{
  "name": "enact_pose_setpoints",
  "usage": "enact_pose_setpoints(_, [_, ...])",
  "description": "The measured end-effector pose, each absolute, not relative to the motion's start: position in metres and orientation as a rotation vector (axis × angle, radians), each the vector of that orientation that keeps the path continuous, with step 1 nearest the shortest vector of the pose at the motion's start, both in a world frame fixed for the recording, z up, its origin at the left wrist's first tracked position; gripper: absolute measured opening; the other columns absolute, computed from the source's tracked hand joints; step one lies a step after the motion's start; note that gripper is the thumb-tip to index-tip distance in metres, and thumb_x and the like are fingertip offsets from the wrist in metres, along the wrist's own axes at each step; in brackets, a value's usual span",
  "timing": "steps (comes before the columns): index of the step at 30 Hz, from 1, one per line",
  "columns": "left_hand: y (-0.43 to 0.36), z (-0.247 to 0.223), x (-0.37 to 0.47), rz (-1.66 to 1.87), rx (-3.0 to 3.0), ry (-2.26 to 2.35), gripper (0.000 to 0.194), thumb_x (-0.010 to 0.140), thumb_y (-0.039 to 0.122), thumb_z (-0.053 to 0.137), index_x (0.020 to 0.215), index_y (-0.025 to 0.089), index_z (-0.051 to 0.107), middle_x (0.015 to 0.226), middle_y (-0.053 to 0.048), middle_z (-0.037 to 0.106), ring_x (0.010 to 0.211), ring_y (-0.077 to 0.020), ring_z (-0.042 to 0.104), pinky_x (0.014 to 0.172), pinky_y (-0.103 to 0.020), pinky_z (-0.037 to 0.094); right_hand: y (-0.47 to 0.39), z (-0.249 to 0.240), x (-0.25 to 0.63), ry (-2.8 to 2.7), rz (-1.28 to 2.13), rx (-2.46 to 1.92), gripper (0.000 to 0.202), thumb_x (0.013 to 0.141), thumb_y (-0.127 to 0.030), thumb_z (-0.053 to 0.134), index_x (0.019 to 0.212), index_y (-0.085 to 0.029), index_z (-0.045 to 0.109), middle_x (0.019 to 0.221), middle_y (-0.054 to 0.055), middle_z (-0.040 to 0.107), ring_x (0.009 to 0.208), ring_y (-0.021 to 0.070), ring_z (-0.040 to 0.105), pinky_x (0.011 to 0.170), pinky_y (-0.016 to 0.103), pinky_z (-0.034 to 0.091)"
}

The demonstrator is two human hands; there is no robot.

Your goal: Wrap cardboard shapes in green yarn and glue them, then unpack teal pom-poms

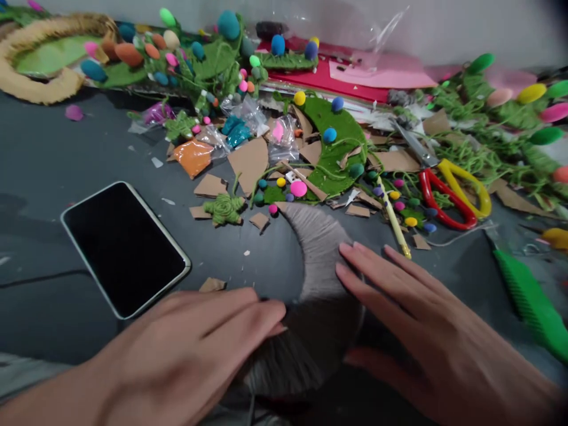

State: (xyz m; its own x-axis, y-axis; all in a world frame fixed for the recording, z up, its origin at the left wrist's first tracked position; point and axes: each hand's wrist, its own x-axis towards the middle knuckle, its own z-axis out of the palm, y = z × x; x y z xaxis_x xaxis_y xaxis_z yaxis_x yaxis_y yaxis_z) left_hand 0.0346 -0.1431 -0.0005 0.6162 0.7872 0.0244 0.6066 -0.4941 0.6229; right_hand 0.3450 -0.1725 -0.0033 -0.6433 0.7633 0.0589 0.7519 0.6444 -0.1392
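A grey crescent (326, 260) wrapped in yarn lies at the table's front edge, its narrow tip pointing away from me. My left hand (199, 343) is closed on the crescent's lower left part, thumb and fingers pressed together at its inner curve. Against the outer right edge rests my right hand (421, 313), its fingers apart and the fingertips touching the yarn. The lower end of the crescent is in shadow and partly hidden by my left hand. Beyond the tip lie a green yarn-wrapped star (224, 209) and small coloured balls, among them a pink one (299, 189).
A phone (126, 248) lies on the left. Red-and-yellow scissors (448, 192), a pale yellow pen (394, 222) and a green-handled cutter (530, 296) are on the right. Cardboard scraps (251, 163), a green crescent (341, 157) and a tan ring (48, 89) lie farther back.
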Motion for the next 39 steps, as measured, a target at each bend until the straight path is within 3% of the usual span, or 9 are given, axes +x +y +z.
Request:
enact_pose_setpoints(7, [-0.135, 0.012, 0.038, 0.302, 2.786, 0.642, 0.039, 0.102, 0.019, 0.048, 0.137, 0.027, 0.063, 0.154, 0.002, 0.056, 0.150, -0.0225, 0.043, 0.129, -0.046, 0.029, -0.157, 0.002, 0.342, -2.733, 0.213, -1.401, 0.060, 0.099, -0.035, 0.054, 0.156, -0.020, 0.041, 0.168, 0.007, 0.035, 0.155, 0.0301, 0.034, 0.123, 0.061, 0.036])
enact_pose_setpoints(10, [-0.146, 0.004, 0.042, 0.233, 2.861, 0.568, 0.049, 0.107, 0.042, 0.039, 0.150, 0.022, 0.051, 0.164, -0.002, 0.043, 0.154, -0.0218, 0.035, 0.132, -0.045, -0.008, -0.159, 0.003, 0.334, -2.705, 0.204, -1.314, 0.061, 0.098, -0.028, 0.056, 0.156, -0.017, 0.040, 0.169, 0.011, 0.033, 0.157, 0.0293, 0.031, 0.124, 0.057, 0.035])
enact_pose_setpoints(14, [-0.157, -0.010, 0.039, 0.079, 2.782, 0.554, 0.065, 0.104, 0.060, 0.034, 0.158, 0.023, 0.039, 0.169, -0.002, 0.031, 0.154, -0.0239, 0.033, 0.128, -0.042, -0.020, -0.150, 0.002, 0.337, -2.721, 0.125, -1.245, 0.051, 0.097, -0.021, 0.058, 0.147, -0.023, 0.053, 0.163, 0.011, 0.044, 0.153, 0.0313, 0.038, 0.123, 0.059, 0.035])
enact_pose_setpoints(20, [-0.155, -0.006, 0.040, 0.114, 2.756, 0.549, 0.064, 0.105, 0.058, 0.033, 0.154, 0.019, 0.044, 0.167, -0.005, 0.035, 0.155, -0.0239, 0.032, 0.126, -0.039, -0.023, -0.143, 0.008, 0.345, -2.402, -0.014, -1.399, 0.035, 0.093, -0.018, 0.065, 0.129, -0.018, 0.065, 0.139, 0.016, 0.064, 0.130, 0.0285, 0.061, 0.109, 0.048, 0.051])
enact_pose_setpoints(25, [-0.152, -0.001, 0.043, 0.089, 2.790, 0.518, 0.059, 0.106, 0.053, 0.032, 0.151, 0.019, 0.047, 0.163, -0.006, 0.042, 0.151, -0.0234, 0.040, 0.129, -0.045, 0.020, -0.150, 0.007, 0.325, -2.794, 0.085, -1.079, 0.050, 0.097, -0.023, 0.060, 0.146, -0.017, 0.052, 0.158, 0.016, 0.049, 0.146, 0.0342, 0.046, 0.115, 0.058, 0.045])
enact_pose_setpoints(29, [-0.155, 0.004, 0.044, 0.143, 2.854, 0.473, 0.053, 0.109, 0.041, 0.027, 0.149, 0.014, 0.050, 0.162, -0.006, 0.043, 0.150, -0.0219, 0.042, 0.124, -0.044, 0.035, -0.131, 0.017, 0.322, -2.399, 0.160, -1.269, 0.011, 0.094, -0.014, 0.062, 0.095, -0.022, 0.071, 0.127, 0.010, 0.070, 0.119, 0.0255, 0.067, 0.101, 0.042, 0.056])
enact_pose_setpoints(35, [-0.129, 0.015, 0.029, 0.419, 2.592, 0.529, 0.059, 0.101, 0.017, 0.041, 0.159, 0.010, 0.032, 0.136, -0.007, 0.071, 0.145, -0.0207, 0.049, 0.131, -0.044, 0.023, -0.072, 0.034, 0.294, -1.906, 0.273, -1.551, 0.019, 0.095, -0.036, 0.067, 0.087, -0.021, 0.076, 0.074, 0.003, 0.072, 0.070, 0.0188, 0.070, 0.066, 0.032, 0.057])
enact_pose_setpoints(37, [-0.112, 0.017, 0.020, 0.482, 2.595, 0.720, 0.067, 0.097, 0.007, 0.038, 0.162, 0.016, 0.027, 0.151, -0.011, 0.058, 0.154, -0.0265, 0.035, 0.128, -0.054, 0.027, -0.052, 0.036, 0.281, -1.897, 0.289, -1.549, 0.036, 0.096, -0.043, 0.064, 0.070, -0.020, 0.073, 0.060, 0.002, 0.066, 0.063, 0.0184, 0.068, 0.063, 0.032, 0.056])
enact_pose_setpoints(39, [-0.097, 0.020, 0.012, 0.612, 2.529, 0.987, 0.074, 0.093, 0.001, 0.039, 0.160, 0.031, 0.034, 0.172, -0.005, 0.025, 0.160, -0.0309, 0.016, 0.127, -0.062, 0.024, -0.040, 0.039, 0.267, -1.994, 0.272, -1.391, 0.025, 0.097, -0.040, 0.063, 0.101, -0.021, 0.078, 0.094, 0.007, 0.078, 0.090, 0.0232, 0.074, 0.078, 0.035, 0.060])
